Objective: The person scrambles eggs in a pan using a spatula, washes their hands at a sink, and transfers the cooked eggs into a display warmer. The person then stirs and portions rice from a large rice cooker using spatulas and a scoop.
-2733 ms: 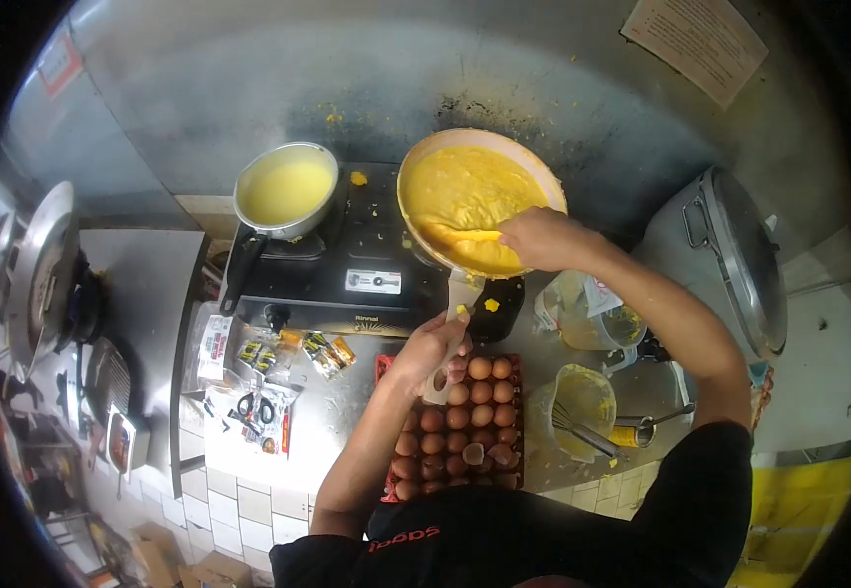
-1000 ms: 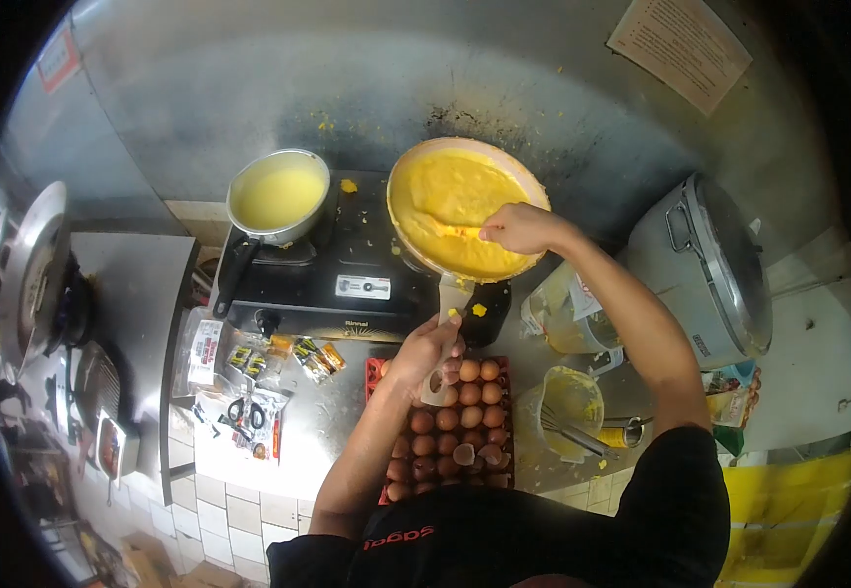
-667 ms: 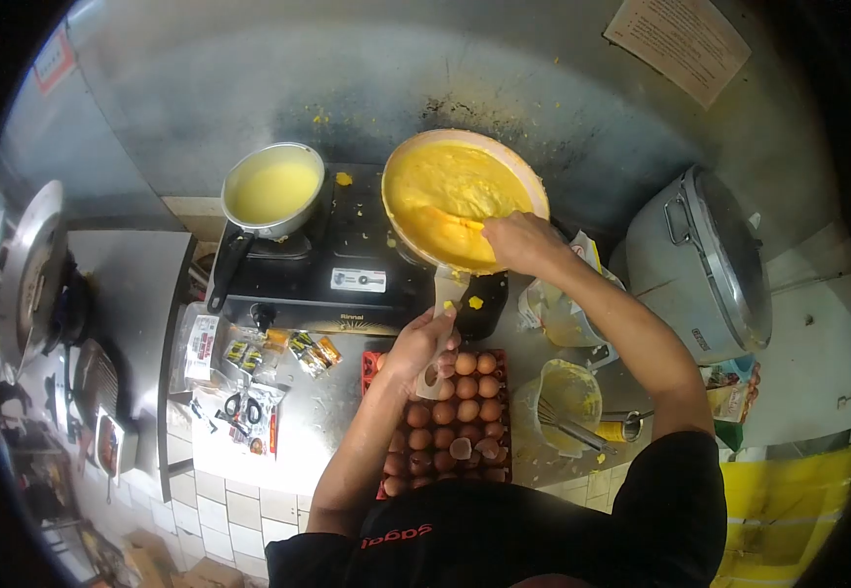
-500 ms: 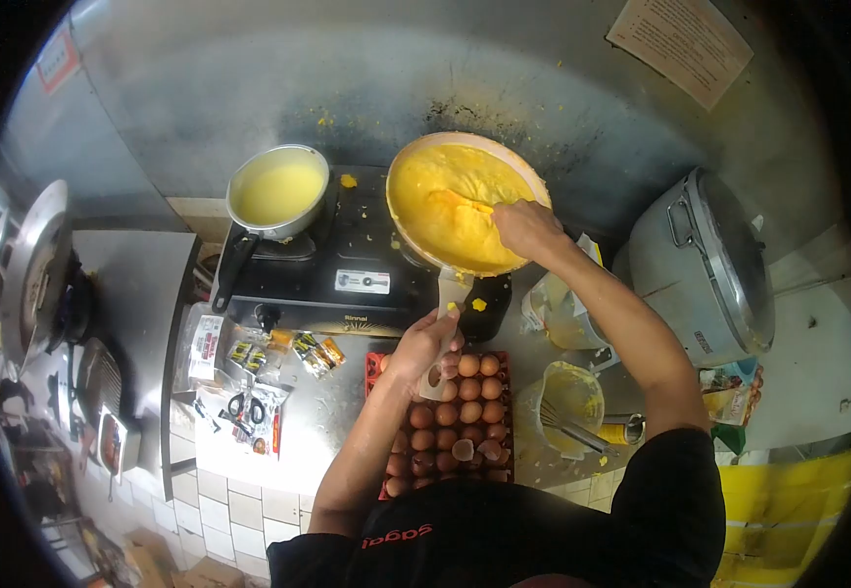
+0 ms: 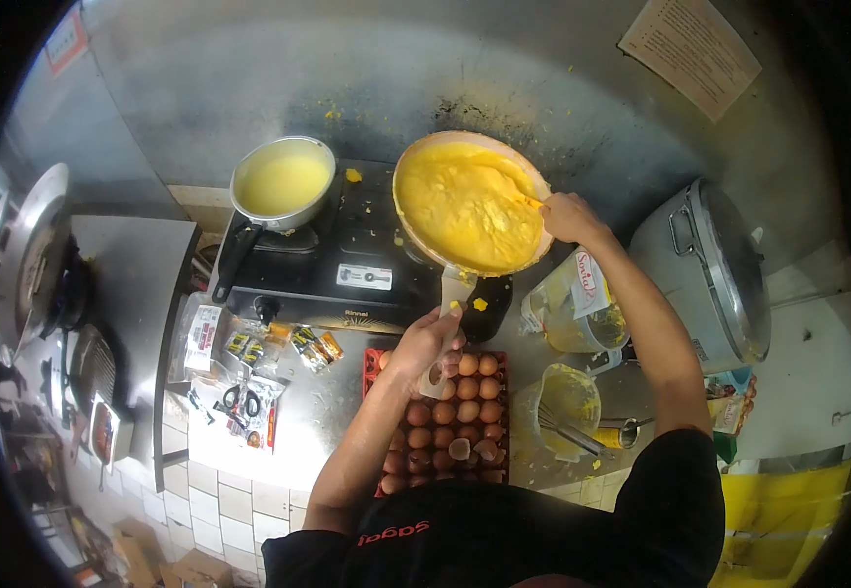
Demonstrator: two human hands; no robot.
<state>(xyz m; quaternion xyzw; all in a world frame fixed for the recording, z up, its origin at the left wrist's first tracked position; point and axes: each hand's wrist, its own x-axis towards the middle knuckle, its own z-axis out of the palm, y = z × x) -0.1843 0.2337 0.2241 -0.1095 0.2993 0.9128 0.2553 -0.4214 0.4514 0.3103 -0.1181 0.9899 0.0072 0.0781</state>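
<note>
A frying pan (image 5: 408,240) full of soft yellow scrambled egg (image 5: 464,211) sits over the right side of the stove. My left hand (image 5: 430,345) is wrapped round its pale handle (image 5: 455,286). My right hand (image 5: 569,218) is at the pan's right rim, closed on an orange spatula (image 5: 533,203). Most of the spatula is hidden by the egg and my fingers. Below my left hand lies a red tray (image 5: 371,367) of brown eggs (image 5: 467,387), with broken eggshells (image 5: 472,450) on top near my body.
On the stove (image 5: 366,245), a saucepan (image 5: 319,201) of pale yellow liquid stands left of the pan. A plastic jug (image 5: 543,304), a container with a whisk (image 5: 570,434) and a large lidded pot (image 5: 680,284) are at the right. Packets and scissors (image 5: 241,400) lie at the left.
My right hand has moved right, from over the egg to the pan's right rim, drawing the spatula with it. The egg's surface has shifted. My left hand keeps hold of the handle.
</note>
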